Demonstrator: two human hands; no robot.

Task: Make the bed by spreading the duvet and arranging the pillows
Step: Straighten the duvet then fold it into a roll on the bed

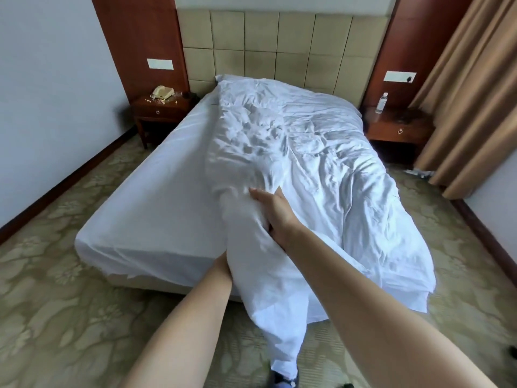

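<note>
Both hands gather the duvet at the bed's foot.
Right hand (275, 217) clutches a bunched fold; left hand (222, 266) grips beneath, fingers hidden. Duvet (307, 152) runs lengthwise toward the headboard (279, 51), baring the bed (156, 197) sheet's left side.

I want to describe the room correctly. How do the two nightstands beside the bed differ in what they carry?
The left nightstand carries a cream telephone and small scattered bits. The right nightstand carries an upright clear water bottle. The left one stands by the white wall, the right one by the tan curtain. Both are dark red wood, each with one drawer and a ring pull.
</note>
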